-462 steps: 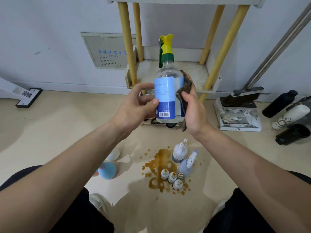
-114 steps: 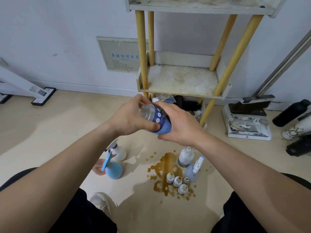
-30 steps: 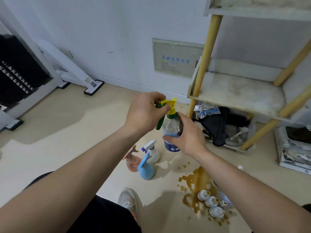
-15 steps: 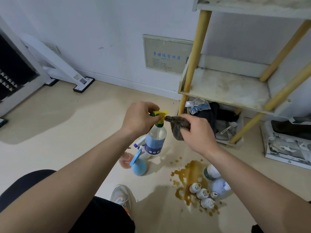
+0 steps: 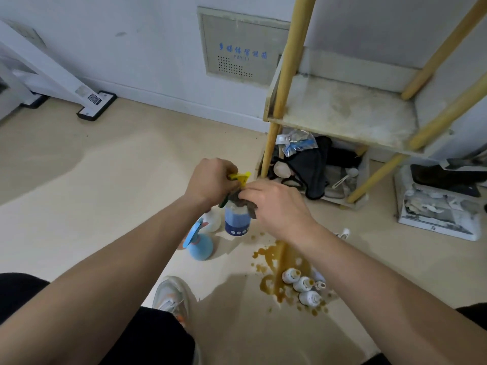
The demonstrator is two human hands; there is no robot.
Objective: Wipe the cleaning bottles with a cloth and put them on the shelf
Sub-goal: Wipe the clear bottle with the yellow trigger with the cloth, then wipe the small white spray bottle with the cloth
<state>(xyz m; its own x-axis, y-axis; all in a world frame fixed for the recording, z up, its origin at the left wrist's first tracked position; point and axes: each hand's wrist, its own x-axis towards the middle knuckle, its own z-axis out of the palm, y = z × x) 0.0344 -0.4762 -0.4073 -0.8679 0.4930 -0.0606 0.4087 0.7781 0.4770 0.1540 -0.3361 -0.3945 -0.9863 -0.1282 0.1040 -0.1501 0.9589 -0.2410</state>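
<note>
My left hand (image 5: 210,180) is gripping the yellow trigger (image 5: 241,177) of the clear blue-labelled plastic spray bottle (image 5: 237,223), steadying it — seemingly just above the floor (image 5: 126,185) — while my right hand (image 5: 276,204) is pinching the dark grey cloth (image 5: 244,202) against its neck, wiping.

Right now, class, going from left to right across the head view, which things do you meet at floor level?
White stand foot → round blue spray bottle → yellow-trigger bottle, held up → brown spill → white tray.
</note>
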